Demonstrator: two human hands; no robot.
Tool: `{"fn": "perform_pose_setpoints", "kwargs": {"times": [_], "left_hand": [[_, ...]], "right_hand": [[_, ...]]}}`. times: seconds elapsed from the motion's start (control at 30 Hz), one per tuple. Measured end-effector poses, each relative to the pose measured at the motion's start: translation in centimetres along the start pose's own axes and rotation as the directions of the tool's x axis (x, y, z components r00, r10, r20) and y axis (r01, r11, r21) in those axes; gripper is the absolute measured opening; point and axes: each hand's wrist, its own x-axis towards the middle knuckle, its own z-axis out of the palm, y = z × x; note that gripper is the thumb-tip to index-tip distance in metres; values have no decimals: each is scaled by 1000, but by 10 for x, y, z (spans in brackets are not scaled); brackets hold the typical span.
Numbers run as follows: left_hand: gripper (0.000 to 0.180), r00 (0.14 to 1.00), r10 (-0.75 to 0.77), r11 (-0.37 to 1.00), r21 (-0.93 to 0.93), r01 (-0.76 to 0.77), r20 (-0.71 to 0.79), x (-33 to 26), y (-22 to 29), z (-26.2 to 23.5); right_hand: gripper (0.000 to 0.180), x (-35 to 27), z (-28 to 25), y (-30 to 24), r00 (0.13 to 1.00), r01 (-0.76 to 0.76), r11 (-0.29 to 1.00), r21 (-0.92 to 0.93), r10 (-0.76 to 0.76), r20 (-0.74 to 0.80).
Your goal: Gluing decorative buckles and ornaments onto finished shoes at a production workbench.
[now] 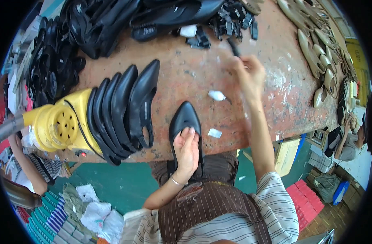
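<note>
"Starting at the left of the frame, what is near me?"

"A yellow machine [68, 122] with a round vented face, then a close row of black shoes [121, 91], toes toward the top. A careless swing of your left arm could topple that row."

"And my hands?"

"At lower centre, your left hand [188, 152] has its fingers gathered in the opening of a single black shoe [186, 116], a grip closed on it. The toe lies over the edge of the table [169, 77], the heel toward your lap; if that grip slackened, the shoe could slide down."

"Further right?"

"A small white bottle [215, 95] lies on its side near the centre; a low sweep could roll it. At upper right of centre, your right hand [251, 73] is blurred, a dark slender piece [233, 47] at its fingertips. I cannot tell whether it pinches that; a loose hold would risk dropping it."
</note>
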Motion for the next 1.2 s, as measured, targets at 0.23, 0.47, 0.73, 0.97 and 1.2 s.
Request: {"fn": "perform_pose_setpoints", "kwargs": {"times": [0.23,0.47,0.73,0.97,1.2], "left_hand": [[6,995,-94,995,41,92,38,0,13,-7],[13,989,-128,991,51,125,71,-1,18,1],[11,991,-116,993,-7,116,70,-2,14,-6],[7,989,-142,990,-12,143,26,-1,18,1],[6,977,-150,988,8,153,-154,4,19,17]], "right_hand": [[15,-126,-51,-14,942,321,932,167,-332,43],[18,-146,13,-5,732,657,749,85,-661,163],[21,-142,19,10,639,752,658,43,-743,197],[21,-138,17,7,614,768,639,28,-749,249],[20,-141,10,-4,611,753,655,58,-730,307]]}}
